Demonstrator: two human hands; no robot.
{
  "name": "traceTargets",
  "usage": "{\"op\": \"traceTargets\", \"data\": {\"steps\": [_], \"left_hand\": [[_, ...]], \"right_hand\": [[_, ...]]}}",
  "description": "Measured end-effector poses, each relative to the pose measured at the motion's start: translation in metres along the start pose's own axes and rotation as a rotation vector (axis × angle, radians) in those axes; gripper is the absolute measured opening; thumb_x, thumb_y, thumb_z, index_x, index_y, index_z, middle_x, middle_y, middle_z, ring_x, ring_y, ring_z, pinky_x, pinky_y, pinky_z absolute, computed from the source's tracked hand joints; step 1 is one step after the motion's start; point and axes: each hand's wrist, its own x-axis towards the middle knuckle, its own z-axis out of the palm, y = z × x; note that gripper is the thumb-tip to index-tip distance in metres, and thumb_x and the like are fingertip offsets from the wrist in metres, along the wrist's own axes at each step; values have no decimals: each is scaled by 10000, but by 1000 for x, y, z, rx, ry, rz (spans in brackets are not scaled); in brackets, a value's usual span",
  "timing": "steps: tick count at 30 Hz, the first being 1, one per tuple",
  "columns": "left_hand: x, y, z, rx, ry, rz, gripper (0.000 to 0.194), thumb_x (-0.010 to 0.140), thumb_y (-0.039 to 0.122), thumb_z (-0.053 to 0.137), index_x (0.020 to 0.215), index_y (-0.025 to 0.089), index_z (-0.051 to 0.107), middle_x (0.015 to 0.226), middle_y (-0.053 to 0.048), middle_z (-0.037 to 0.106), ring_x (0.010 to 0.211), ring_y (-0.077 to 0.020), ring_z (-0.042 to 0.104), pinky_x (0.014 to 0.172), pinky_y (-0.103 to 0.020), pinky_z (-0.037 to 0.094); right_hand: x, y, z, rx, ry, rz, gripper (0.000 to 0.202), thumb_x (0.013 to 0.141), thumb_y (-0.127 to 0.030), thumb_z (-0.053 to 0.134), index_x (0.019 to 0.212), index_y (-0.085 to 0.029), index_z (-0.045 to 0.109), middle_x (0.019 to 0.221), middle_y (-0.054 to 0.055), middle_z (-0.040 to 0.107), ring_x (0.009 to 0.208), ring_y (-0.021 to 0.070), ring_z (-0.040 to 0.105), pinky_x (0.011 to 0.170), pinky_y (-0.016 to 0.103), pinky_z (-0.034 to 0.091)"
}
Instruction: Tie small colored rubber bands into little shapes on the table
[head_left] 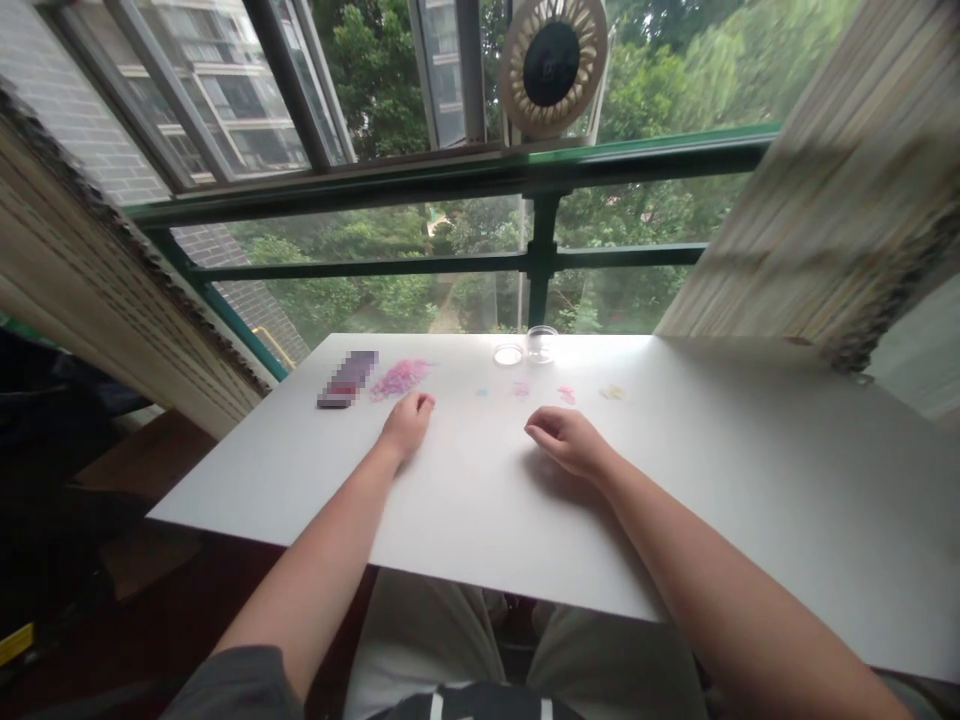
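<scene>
My left hand (409, 424) rests on the white table just below a loose pile of small pink and purple pieces (403, 379). Its fingers are curled together; whatever they might hold is too small to tell. To the right, my right hand (561, 436) is over the table with its fingers bent and closed towards the thumb, and its contents cannot be made out. Beyond the hands lie small groups in a row: pale blue (482, 393), pinkish purple (520, 390), pink-red (567, 395) and yellow (613, 393).
A clear round container (541, 346) and a round lid (508, 355) stand at the table's (465, 520) far edge. A blurred dark phone-like object (349, 380) lies at the left. Behind are a green railing (540, 250), a round fan (553, 65) and curtains on both sides.
</scene>
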Motion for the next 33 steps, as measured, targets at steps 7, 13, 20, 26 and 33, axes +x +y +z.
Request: {"op": "traceTargets", "data": {"steps": [7, 13, 20, 26, 33], "left_hand": [[2, 74, 39, -386, -390, 348, 219, 820, 365, 438, 752, 170, 514, 620, 20, 522, 578, -115, 469, 574, -237, 384], [-3, 79, 55, -470, -467, 356, 202, 814, 342, 455, 733, 163, 500, 626, 27, 473, 588, -105, 417, 581, -230, 356], [-4, 74, 51, -493, -557, 353, 232, 823, 372, 448, 715, 168, 469, 637, 22, 447, 595, -107, 388, 572, -223, 331], [-5, 77, 49, -515, -600, 347, 251, 827, 394, 432, 730, 167, 476, 639, 13, 453, 606, -114, 402, 581, -231, 346], [-5, 79, 46, -529, -621, 340, 241, 835, 377, 444, 742, 162, 501, 621, 24, 470, 593, -107, 421, 583, -225, 358]], "right_hand": [[2, 5, 6, 152, -13, 29, 150, 759, -253, 548, 863, -156, 593, 534, -59, 455, 489, 80, 400, 502, 210, 323], [1, 5, 8, 222, 0, 59, 152, 762, -254, 561, 880, -159, 568, 561, -59, 466, 493, 71, 401, 498, 202, 333], [1, -2, 11, 264, -4, 50, 191, 772, -227, 555, 952, -180, 515, 576, -68, 451, 497, 71, 402, 501, 199, 342], [-2, -5, 10, 264, -1, 91, 100, 804, -255, 525, 874, -184, 515, 547, -64, 452, 469, 75, 418, 482, 205, 340], [-3, -6, 7, 288, 12, 95, 127, 815, -294, 522, 879, -185, 520, 557, -56, 457, 460, 76, 424, 468, 209, 337]]}}
